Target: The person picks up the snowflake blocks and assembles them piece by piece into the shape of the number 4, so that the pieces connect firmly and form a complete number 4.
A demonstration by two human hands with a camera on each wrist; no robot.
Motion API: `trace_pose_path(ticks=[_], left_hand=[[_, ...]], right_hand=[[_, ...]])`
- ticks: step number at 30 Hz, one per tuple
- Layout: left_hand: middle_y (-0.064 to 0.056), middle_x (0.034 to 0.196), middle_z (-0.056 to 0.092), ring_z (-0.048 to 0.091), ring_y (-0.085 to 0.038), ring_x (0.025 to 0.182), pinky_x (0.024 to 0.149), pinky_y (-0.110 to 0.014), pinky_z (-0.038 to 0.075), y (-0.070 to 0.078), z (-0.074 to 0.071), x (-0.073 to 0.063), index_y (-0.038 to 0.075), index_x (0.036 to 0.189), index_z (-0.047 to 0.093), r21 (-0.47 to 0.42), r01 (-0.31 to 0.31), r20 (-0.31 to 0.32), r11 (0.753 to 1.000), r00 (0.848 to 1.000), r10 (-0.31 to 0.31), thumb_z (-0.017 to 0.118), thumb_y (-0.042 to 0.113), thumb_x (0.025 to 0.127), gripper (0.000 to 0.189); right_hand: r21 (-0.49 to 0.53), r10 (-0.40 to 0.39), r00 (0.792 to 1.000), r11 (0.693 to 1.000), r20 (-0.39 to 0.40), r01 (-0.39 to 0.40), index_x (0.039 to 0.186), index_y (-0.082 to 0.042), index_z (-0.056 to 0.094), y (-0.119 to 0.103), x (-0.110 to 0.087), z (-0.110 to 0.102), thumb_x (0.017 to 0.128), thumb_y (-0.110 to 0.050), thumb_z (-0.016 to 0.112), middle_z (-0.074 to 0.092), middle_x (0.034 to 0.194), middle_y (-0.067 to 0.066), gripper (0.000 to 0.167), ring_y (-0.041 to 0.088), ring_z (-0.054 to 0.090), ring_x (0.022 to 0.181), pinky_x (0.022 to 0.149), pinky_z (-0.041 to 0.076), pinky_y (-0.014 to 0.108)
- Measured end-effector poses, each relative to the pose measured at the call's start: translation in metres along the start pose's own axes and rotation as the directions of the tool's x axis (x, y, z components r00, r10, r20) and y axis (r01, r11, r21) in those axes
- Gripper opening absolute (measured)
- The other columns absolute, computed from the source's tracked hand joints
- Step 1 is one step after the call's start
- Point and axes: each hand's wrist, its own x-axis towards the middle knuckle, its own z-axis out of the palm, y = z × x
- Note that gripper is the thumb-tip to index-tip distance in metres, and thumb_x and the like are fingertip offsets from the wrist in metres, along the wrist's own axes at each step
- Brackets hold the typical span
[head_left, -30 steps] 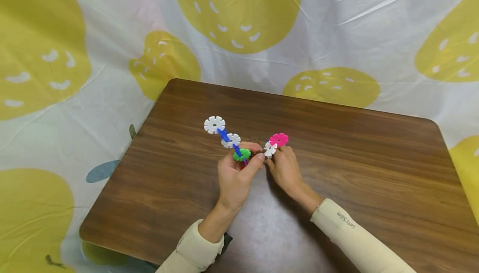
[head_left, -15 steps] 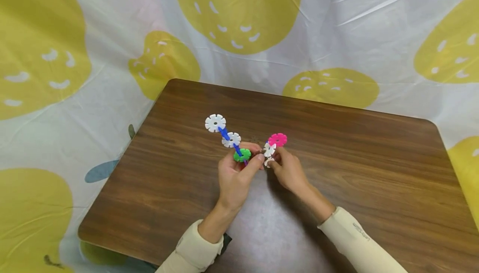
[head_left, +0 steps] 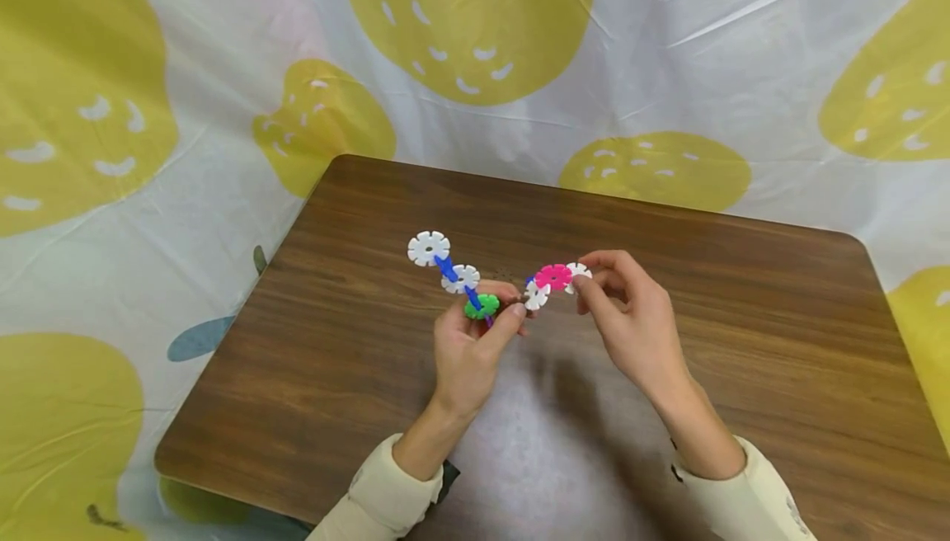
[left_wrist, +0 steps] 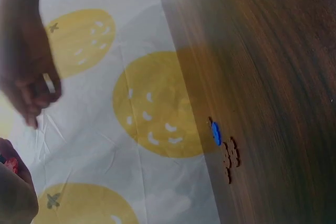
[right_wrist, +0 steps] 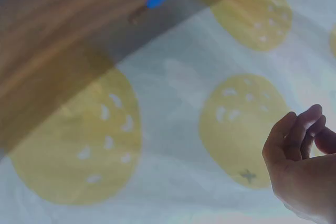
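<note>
In the head view my left hand (head_left: 467,355) grips a chain of notched plastic discs. Up and to the left run a green disc (head_left: 482,307), blue links (head_left: 472,298), a white disc (head_left: 461,279) and another white disc at the tip. On its right side, a white disc (head_left: 538,295) joins a pink disc (head_left: 553,277). My right hand (head_left: 637,318) pinches a further white disc (head_left: 578,275) right at the pink disc's edge. A red piece (left_wrist: 11,164) shows within the left hand in the left wrist view. Fingers hide the chain's middle.
On the wooden table (head_left: 356,294), a blue disc (left_wrist: 216,133) and several brown discs (left_wrist: 231,153) lie near the far edge, beyond my hands. A white cloth (head_left: 490,137) with yellow fruit shapes hangs behind and left of the table.
My right hand has moved up and right from below the chain, carrying a small white disc to the pink disc's right edge. My left hand stays almost still, holding the chain.
</note>
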Motion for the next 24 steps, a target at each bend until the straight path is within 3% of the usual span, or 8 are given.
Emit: trace_pose_path(ticks=[7,14,24], left_hand=[[-0.003,0.098,0.068,0.068,-0.008,0.075,0.07,-0.022,0.061,0.0,0.001,-0.001,-0.017,0.101,0.061,0.022,0.005,-0.001,1.0,1.0,-0.005,0.065,-0.01,0.089,0.014],[-0.038,0.102,0.061,0.067,-0.008,0.075,0.071,-0.02,0.06,0.001,0.001,-0.002,-0.018,0.101,0.06,0.052,-0.01,0.006,0.999,1.0,0.01,0.065,-0.01,0.089,0.015],[-0.036,0.102,0.062,0.066,-0.007,0.074,0.071,-0.019,0.059,0.0,0.001,-0.004,-0.016,0.099,0.061,0.084,-0.055,0.026,0.995,0.998,0.053,0.066,-0.01,0.089,0.013]], right_hand=[[0.024,-0.166,0.977,0.985,-0.137,0.17,0.116,-0.007,0.072,-0.03,-0.003,-0.016,0.097,-0.004,0.069,0.065,0.069,0.003,0.02,0.002,0.06,0.065,0.052,0.042,0.017],[0.048,-0.213,0.956,0.973,-0.204,0.227,0.114,-0.004,0.075,-0.049,-0.003,-0.022,0.092,0.001,0.071,0.066,0.068,-0.002,0.022,0.001,0.062,0.065,0.061,0.047,0.013],[0.017,-0.239,0.948,0.969,-0.21,0.248,0.112,-0.006,0.076,-0.056,-0.003,-0.02,0.091,0.001,0.073,0.069,0.065,0.003,0.022,0.0,0.061,0.063,0.054,0.041,0.012]])
